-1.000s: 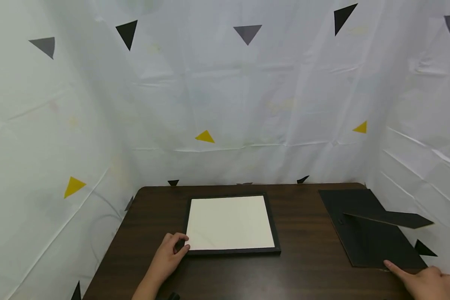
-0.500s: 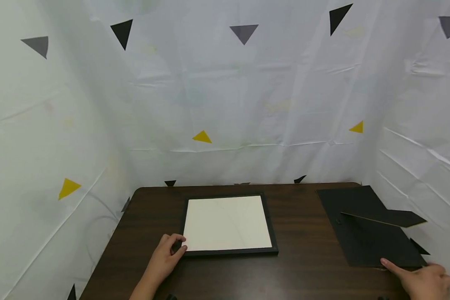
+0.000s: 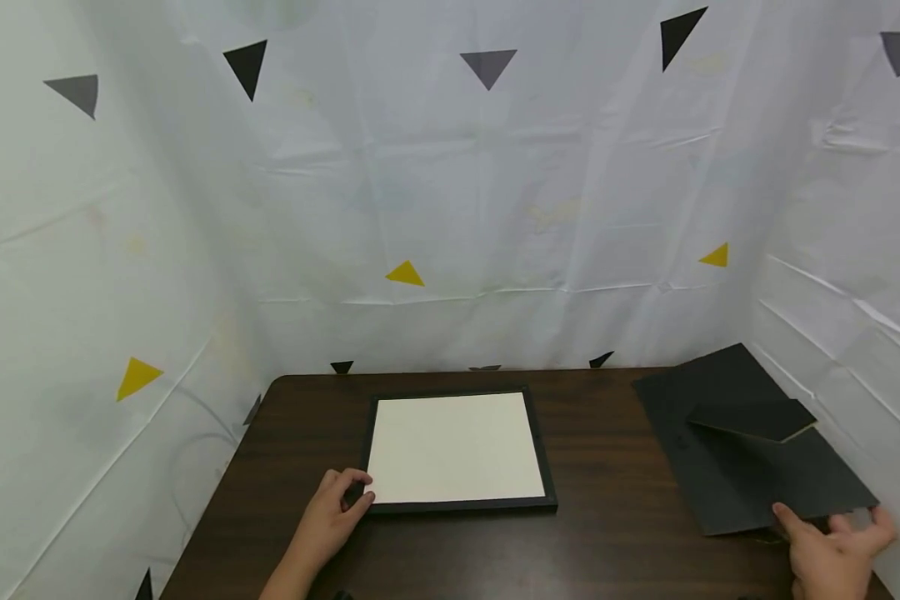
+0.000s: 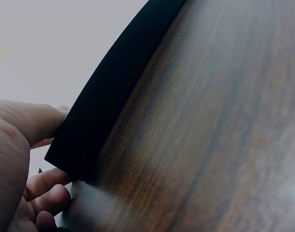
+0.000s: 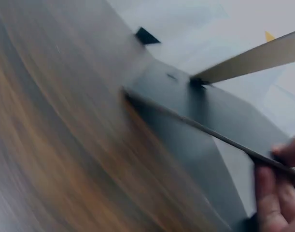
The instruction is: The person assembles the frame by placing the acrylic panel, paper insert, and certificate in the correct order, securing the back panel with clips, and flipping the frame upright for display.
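Note:
A black picture frame (image 3: 465, 505) with a white panel (image 3: 453, 450) inside lies flat on the wooden table. My left hand (image 3: 328, 517) holds its near left corner; the left wrist view shows the thumb (image 4: 43, 121) on one side of the black edge and curled fingertips on the other. At the right, my right hand (image 3: 832, 550) pinches the near right corner of a black frame backing board (image 3: 802, 467), thumb above and fingers beneath. Its easel stand (image 3: 753, 419) sticks up from the surface. The board's right side is tilted up off the table.
White sheets (image 3: 495, 200) with black, grey and yellow triangles enclose the table (image 3: 607, 542) at the back and sides. A small dark object (image 3: 342, 595) shows at the bottom edge of the head view, mostly cut off.
My right hand has taken hold of the backing board's corner and raised its right side; the board now tilts and its stand has swung with it. My left hand and the frame stay put.

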`<state>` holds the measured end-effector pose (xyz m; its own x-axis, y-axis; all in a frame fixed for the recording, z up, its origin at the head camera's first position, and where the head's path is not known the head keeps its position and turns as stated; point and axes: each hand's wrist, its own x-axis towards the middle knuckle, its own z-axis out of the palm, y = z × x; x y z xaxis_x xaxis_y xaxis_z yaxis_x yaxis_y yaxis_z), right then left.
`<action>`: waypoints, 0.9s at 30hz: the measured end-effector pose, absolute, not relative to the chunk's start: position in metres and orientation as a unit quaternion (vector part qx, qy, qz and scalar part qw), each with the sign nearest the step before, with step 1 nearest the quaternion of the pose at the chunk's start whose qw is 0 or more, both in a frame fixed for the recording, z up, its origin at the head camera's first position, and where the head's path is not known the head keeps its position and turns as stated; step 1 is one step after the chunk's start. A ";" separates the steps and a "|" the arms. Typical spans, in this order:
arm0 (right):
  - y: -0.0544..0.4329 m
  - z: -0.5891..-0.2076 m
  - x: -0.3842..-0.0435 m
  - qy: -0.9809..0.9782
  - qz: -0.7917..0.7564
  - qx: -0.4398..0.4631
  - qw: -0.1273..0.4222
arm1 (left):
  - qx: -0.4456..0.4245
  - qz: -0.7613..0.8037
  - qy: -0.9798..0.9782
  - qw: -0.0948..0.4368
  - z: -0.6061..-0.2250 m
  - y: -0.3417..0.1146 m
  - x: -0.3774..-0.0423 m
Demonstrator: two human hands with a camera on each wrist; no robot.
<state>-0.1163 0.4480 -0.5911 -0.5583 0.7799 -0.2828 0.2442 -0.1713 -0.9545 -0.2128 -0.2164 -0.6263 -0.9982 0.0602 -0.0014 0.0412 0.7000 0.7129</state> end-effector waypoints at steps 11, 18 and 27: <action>0.440 -0.597 -0.123 -0.616 0.630 -0.375 0.290 | 0.027 0.383 0.923 0.011 -0.627 -0.213 -0.216; 0.431 -0.605 -0.119 -0.741 0.438 -0.352 0.367 | 0.030 0.375 0.926 0.010 -0.627 -0.214 -0.217; 0.431 -0.603 -0.124 -0.842 0.373 -0.288 0.264 | 0.025 0.376 0.926 0.009 -0.626 -0.217 -0.216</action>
<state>-0.1242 0.4310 -0.6027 -0.6954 0.6810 0.2295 0.2879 0.5566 -0.7793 -0.2164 -0.2166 -0.6262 -0.9986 0.0531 0.0021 0.0395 0.7153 0.6977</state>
